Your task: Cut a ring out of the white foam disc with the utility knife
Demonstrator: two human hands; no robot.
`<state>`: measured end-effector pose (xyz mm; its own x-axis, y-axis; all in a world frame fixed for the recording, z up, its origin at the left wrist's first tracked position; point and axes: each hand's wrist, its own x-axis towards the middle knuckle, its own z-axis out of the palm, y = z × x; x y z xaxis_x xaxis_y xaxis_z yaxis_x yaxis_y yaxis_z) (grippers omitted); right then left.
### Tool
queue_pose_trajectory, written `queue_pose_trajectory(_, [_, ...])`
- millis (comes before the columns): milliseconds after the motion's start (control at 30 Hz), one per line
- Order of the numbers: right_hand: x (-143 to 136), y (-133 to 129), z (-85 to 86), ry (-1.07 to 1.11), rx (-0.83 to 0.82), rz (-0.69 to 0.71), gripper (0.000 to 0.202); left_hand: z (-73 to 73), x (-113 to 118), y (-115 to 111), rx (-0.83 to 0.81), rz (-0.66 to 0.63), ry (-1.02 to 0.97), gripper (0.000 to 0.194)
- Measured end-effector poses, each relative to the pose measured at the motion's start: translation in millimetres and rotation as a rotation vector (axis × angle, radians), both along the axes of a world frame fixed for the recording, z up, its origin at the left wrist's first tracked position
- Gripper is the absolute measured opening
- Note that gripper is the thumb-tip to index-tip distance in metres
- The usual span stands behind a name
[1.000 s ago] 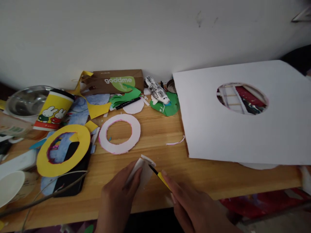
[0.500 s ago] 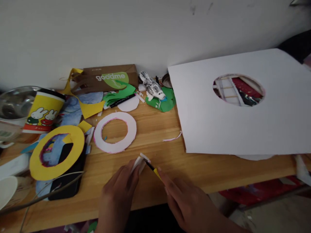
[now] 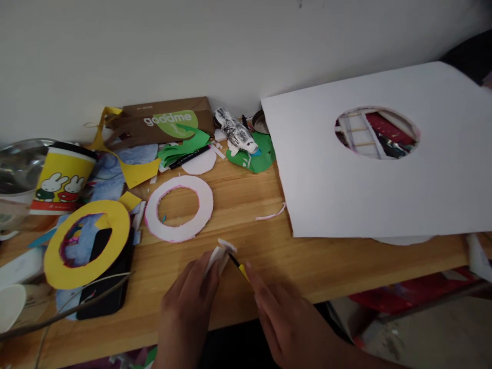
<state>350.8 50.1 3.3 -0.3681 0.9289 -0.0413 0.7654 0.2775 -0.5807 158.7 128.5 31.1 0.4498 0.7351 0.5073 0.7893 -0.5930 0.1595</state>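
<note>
Near the front of the wooden table (image 3: 238, 225), my left hand (image 3: 190, 294) pinches a small folded white piece of card (image 3: 216, 259). My right hand (image 3: 282, 312) is closed around a yellow-handled craft knife (image 3: 242, 269), its dark blade touching the card's upper right end. A narrow white strip (image 3: 227, 245) sticks out there at an angle; whether it is fully parted from the card I cannot tell. Just beyond my left hand lies a white ring (image 3: 205, 207) with pink edges. A yellow ring (image 3: 54, 256) rests farther left, over a black phone-like slab (image 3: 117, 287).
A large white board (image 3: 319, 200) with an oval hole covers the right side. Behind are a brown box (image 3: 134, 118), green paper (image 3: 188, 145), a black marker (image 3: 190, 157) and a black-and-white painted figure (image 3: 235, 132). A yellow cup (image 3: 63, 179), metal bowl (image 3: 19, 159) and cable (image 3: 82, 302) stand left.
The white strip at the card's end now stands out farther from it. The craft knife has shifted slightly down and left. The whole view has moved a little.
</note>
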Motion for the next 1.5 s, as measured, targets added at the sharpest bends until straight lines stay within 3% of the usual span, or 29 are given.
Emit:
queue_pose_trajectory(233, [-4.7, 1.4, -12.5, -0.094, -0.058, -0.016, 0.071, -2.1, -1.6, 2.4, 0.007, 0.070, -0.021, 0.041])
queue_pose_trajectory(400, [-2.9, -0.8, -9.0, -0.055, -0.051, 0.009, 0.079, -8.2, -7.5, 1.4, 0.009, 0.080, 0.030, 0.035])
queue_pose_trajectory(600, [-2.3, -1.1, -8.4, -0.052, -0.058, 0.006, 0.083, -16.7, -12.8, -3.7, -0.149, 0.214, -0.085, 0.029])
queue_pose_trajectory(733, [-2.3, -1.2, -9.5, -0.062, -0.063, -0.016, 0.078, -19.4, -15.8, -6.2, -0.198, 0.254, -0.123, 0.026])
queue_pose_trajectory(967, [-5.8, 4.3, -9.6, -0.129, -0.027, -0.025, 0.070, -31.8, -26.3, -12.2, -0.345, 0.446, -0.274, 0.030])
queue_pose_trajectory(1200, [6.3, 23.1, -17.1, -0.221, 0.022, -0.148, 0.060, -24.5, -34.5, -15.2, -0.576, 0.617, -0.478, 0.036])
queue_pose_trajectory(1267, [10.9, 25.5, -14.7, -0.147, 0.059, -0.172, 0.057, -24.3, -34.4, -15.6, -0.629, 0.589, -0.640, 0.030])
queue_pose_trajectory(1367, [12.8, 23.1, -3.9, 0.042, 0.089, -0.152, 0.056, -29.8, -30.7, -17.2, -0.612, 0.446, -0.823, 0.019])
queue_pose_trajectory(1500, [10.9, 12.0, 8.1, 0.162, 0.140, -0.096, 0.063, -44.0, -24.7, -21.1, -0.540, 0.316, -0.878, 0.025])
